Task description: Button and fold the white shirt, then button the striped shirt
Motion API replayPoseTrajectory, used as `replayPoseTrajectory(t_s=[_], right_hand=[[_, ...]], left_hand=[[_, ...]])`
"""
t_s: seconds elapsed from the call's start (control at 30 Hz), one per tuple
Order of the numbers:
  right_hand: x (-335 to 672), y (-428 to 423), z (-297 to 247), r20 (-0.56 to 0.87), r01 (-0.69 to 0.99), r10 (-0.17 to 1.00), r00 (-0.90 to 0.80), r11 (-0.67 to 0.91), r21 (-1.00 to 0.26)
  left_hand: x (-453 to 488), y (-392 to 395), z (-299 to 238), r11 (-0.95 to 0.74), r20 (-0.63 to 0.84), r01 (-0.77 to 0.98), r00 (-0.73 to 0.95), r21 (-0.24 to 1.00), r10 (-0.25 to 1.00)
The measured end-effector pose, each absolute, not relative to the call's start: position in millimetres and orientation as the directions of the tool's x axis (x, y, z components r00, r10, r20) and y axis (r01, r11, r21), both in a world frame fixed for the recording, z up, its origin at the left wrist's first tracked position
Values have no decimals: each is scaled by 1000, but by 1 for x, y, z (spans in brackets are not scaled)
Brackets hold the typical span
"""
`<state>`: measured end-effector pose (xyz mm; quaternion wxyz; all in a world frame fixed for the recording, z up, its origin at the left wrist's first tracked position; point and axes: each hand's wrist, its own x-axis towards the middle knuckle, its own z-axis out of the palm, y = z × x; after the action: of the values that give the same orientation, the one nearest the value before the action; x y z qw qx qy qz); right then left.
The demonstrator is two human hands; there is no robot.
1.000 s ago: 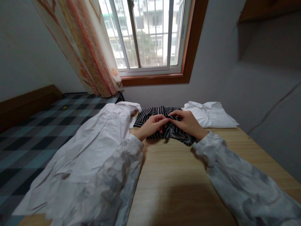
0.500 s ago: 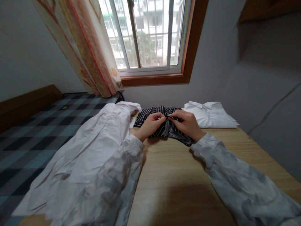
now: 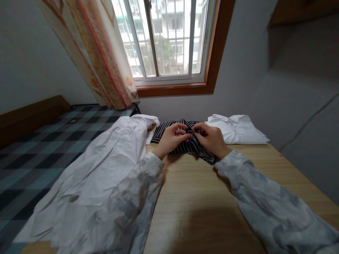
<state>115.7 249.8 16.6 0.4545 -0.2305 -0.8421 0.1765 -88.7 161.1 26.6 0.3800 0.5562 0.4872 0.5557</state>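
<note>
A black garment with white stripes (image 3: 164, 127) lies at the far side of the wooden table, bunched around its middle. My left hand (image 3: 173, 138) pinches its dark cloth from the left, thumb and fingers close together. From the right, my right hand (image 3: 210, 138) grips the same raised edge with its fingertips. Both sets of fingertips nearly meet over the middle of the garment. Whatever small part lies between them is too small to make out.
A white shirt (image 3: 116, 141) is spread along the table's left side. At the back right sits a folded white shirt (image 3: 234, 129). Beyond the left edge is a bed with a checked cover (image 3: 34, 151). A window (image 3: 169, 42) and curtain (image 3: 103, 63) are behind the wooden table (image 3: 196, 197).
The fingers of my left hand have shifted and curled differently at the garment's middle. The striped cloth's front opening has been drawn closer together. My right hand has barely moved.
</note>
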Motion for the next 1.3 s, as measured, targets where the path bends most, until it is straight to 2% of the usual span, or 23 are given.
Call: replayPoseTrajectory(t_s=[0.2,0.33,0.53,0.63,0.73,0.93,1.1,1.3], right_hand=[[116,247,23,725,89,408,-555,895,-437],[114,246,20,763,70,341,-549,928,-365],[118,248,16,787,101,263,-558,963,-250],[121,247,16,783,52,247,-571,963,-266],[120,248,16,787,-6,295,-542,935,-354],[109,250,15,754,-12,420,-505,870,-493],[107,252,10,717,49,504,-481,832,-552],[107,254,6,690,102,536,-486,820,-564]], left_hand=[[-90,159,26,-191,208,140,-118,971,971],[-90,158,26,-151,172,137,-162,979,972],[-91,158,25,-91,98,60,-119,994,988],[-92,158,24,-94,99,47,-121,994,988],[-93,159,21,-102,106,41,-142,994,984],[-92,162,21,-115,116,14,-151,993,982],[-93,159,26,-127,133,46,-138,991,981],[-94,158,26,-142,154,90,-139,986,978]])
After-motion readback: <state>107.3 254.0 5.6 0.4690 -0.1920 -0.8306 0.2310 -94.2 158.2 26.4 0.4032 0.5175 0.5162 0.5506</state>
